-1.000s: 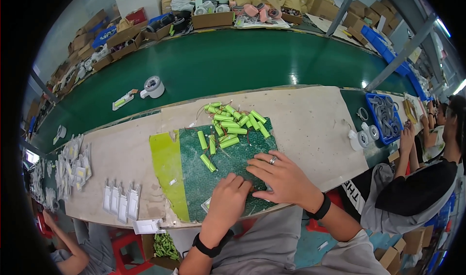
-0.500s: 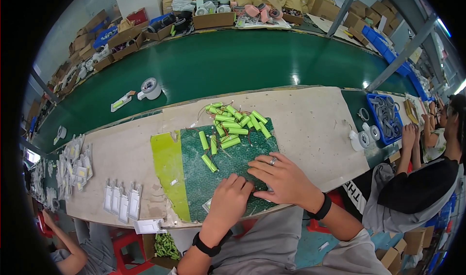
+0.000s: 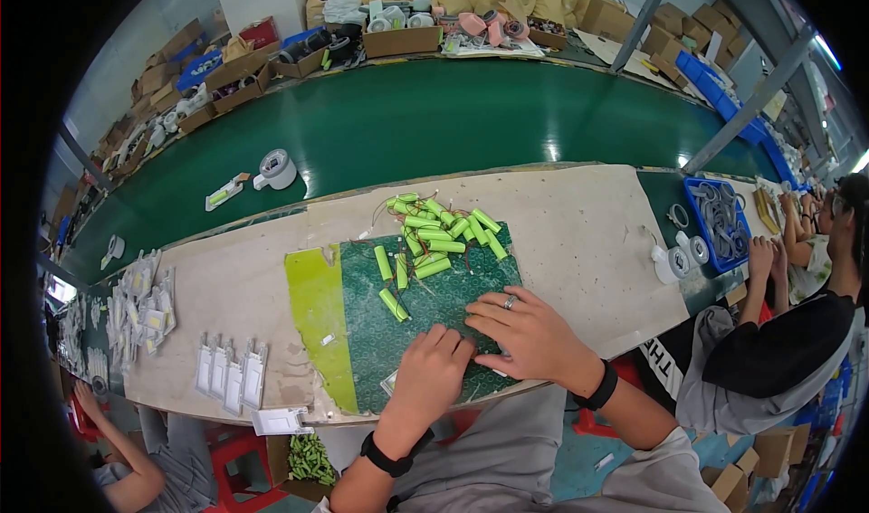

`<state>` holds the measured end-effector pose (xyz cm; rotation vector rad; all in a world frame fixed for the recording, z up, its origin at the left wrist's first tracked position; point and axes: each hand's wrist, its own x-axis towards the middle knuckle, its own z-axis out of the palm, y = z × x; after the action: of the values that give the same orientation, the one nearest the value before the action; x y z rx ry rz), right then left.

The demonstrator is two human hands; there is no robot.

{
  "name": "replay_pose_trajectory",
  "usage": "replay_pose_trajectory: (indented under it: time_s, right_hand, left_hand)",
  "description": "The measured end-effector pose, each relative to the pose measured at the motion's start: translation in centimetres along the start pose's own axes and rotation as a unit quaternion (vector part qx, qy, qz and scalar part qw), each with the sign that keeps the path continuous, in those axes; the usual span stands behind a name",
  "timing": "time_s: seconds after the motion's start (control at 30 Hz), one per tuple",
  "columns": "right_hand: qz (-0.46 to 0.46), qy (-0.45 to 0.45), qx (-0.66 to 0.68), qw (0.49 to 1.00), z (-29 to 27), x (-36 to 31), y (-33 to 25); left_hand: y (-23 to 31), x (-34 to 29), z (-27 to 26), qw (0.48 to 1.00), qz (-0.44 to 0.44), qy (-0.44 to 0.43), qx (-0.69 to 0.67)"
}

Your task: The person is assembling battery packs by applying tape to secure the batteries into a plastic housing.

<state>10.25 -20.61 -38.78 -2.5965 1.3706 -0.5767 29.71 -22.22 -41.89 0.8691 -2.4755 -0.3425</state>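
Observation:
My left hand (image 3: 433, 370) is closed over the near part of a dark green mat (image 3: 434, 305), its fingers curled down. Beside it, my right hand (image 3: 534, 337), with a ring on one finger, arches over the same spot, thumb and fingers bent toward the left fingertips. What the two hands grip is mostly hidden under them. A pale edge (image 3: 389, 383) of some flat piece shows just left of my left hand. Beyond the hands lies a loose heap of green cylindrical batteries (image 3: 434, 246) with thin wires, a few apart from the heap.
Flat white plastic holders (image 3: 233, 384) lie at the left front edge, with a pile of similar parts (image 3: 140, 309) farther left. At right stand a blue tray (image 3: 720, 223) of grey rings and white round parts (image 3: 672, 264). A person (image 3: 787, 323) works at the right.
My hands keep almost the same place and pose. On the green surface beyond the table, the white round part and the holder beside it have shifted slightly left.

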Motion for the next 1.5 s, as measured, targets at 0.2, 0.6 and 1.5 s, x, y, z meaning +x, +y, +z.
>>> replay_pose_trajectory:
  time_s: [0.2, 0.6, 1.5]
  right_hand:
    - [0.002, 0.001, 0.001, 1.000, 0.1, -0.2, 0.0]
    - [0.008, -0.012, -0.006, 1.000, 0.1, 0.0, 0.2]
    - [0.088, -0.076, 0.146, 0.982, -10.1, 0.8, 1.3]
  left_hand:
    - [0.1, -0.1, 0.3, 1.000, 0.005, 0.010, 0.011]
    - [-0.1, 0.1, 0.2, 1.000, 0.006, 0.014, 0.005]
    - [0.2, -0.4, -11.3, 0.982, -0.125, -0.126, 0.060]
